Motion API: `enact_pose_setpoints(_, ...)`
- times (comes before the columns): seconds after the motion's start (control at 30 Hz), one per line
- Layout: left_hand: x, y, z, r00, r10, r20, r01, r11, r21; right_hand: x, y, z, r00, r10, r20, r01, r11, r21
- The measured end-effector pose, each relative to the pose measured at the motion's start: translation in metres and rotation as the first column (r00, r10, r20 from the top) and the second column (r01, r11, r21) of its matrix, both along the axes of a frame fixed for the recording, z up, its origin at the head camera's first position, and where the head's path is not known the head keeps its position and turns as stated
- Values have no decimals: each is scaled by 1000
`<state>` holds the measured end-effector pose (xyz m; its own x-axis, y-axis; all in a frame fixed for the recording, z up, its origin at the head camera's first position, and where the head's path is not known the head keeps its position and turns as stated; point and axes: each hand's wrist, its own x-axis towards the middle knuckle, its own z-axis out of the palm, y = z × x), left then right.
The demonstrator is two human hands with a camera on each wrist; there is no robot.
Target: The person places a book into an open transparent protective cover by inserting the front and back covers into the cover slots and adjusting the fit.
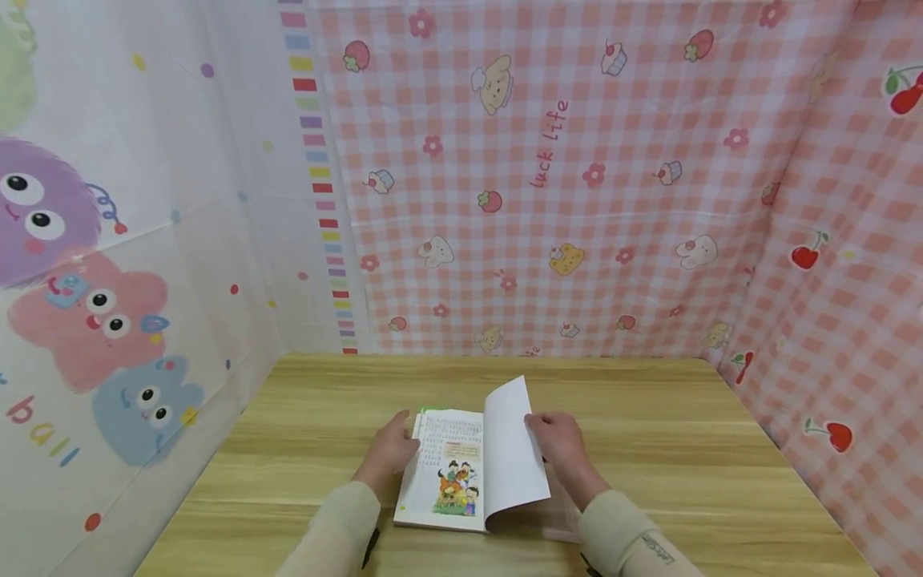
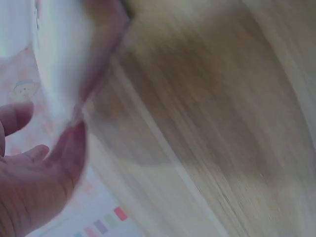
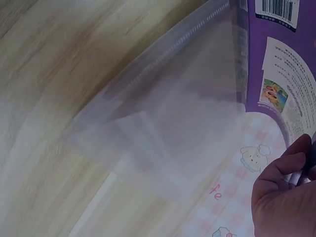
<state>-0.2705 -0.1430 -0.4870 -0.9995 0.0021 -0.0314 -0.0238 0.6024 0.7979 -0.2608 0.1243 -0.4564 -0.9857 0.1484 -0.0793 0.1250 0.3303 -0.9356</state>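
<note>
An opened book [image 1: 440,481] lies on the table, its left page showing print and a coloured picture of children. At its left edge my left hand [image 1: 392,443] touches the side with the thumb, the other fingers loosely bent off the page. The left wrist view is blurred there. My right hand [image 1: 561,445] pinches the outer edge of a raised back cover [image 1: 512,453], white on its inner face. In the right wrist view its purple outside [image 3: 254,64] shows a barcode. A clear plastic sleeve [image 3: 163,123] extends beside that cover.
The wood-grain table [image 1: 288,457] surrounds the book on all sides. A pink checked cloth [image 1: 548,200] hangs behind it, with a white cartoon cloth [image 1: 238,144] at left and a cherry-print cloth [image 1: 851,320] at right.
</note>
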Motion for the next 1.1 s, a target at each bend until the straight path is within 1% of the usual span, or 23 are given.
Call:
enact_pose_setpoints(0.07,1,1,0,999,3,-44,-8,995,-96,0,-3,-1,1000,11,11,-11,1000,-7)
enact_pose_setpoints(0.1,1,2,-1,998,-11,-65,3,993,-118,0,-4,-1,1000,17,17,-17,1000,-12)
enact_pose_setpoints(0.17,0,6,0,991,-69,-114,56,992,-115,0,-6,-1,999,30,32,-29,999,-30)
enact_pose_setpoints(0.2,0,9,0,987,-101,-124,88,991,-101,0,-7,-1,999,34,36,-33,999,-32)
enact_pose_setpoints(0.27,-1,16,1,980,-161,-118,154,986,-67,1,-9,-1,998,44,39,-43,998,-42)
enact_pose_setpoints(0.33,0,24,4,970,-220,-106,217,975,-43,1,-11,0,998,48,38,-46,997,-56)
enact_pose_setpoints(0.4,1,31,8,960,-269,-76,268,963,-23,1,-13,0,998,53,32,-51,997,-63)
enact_pose_setpoints(0.47,3,39,12,943,-324,-71,323,946,-21,1,-15,0,998,61,30,-58,995,-77)
enact_pose_setpoints(0.57,4,49,16,913,-403,-66,400,915,-55,1,-17,0,996,83,22,-80,990,-117)
enact_pose_setpoints(0.67,5,59,16,878,-472,-76,462,878,-122,1,-20,-2,993,114,14,-110,980,-166)
enact_pose_setpoints(0.77,5,64,13,847,-522,-95,493,840,-226,1,-23,-5,989,150,12,-145,970,-198)
enact_pose_setpoints(0.8,5,65,11,840,-532,-105,494,830,-259,1,-23,-7,987,160,14,-154,968,-200)
enact_pose_setpoints(0.83,5,66,10,836,-538,-109,491,822,-288,1,-24,-9,985,171,15,-165,966,-197)
enact_pose_setpoints(0.87,5,66,8,834,-541,-109,489,816,-308,1,-25,-10,983,180,21,-173,966,-193)
enact_pose_setpoints(0.93,5,65,5,836,-540,-94,484,807,-338,2,-25,-13,980,195,31,-187,967,-172)
enact_pose_setpoints(1.0,6,64,3,839,-539,-71,482,799,-360,4,-26,-15,978,207,39,-200,970,-136)
enact_pose_setpoints(1.1,7,64,2,837,-544,-51,485,782,-391,6,-25,-17,974,224,42,-220,972,-85)
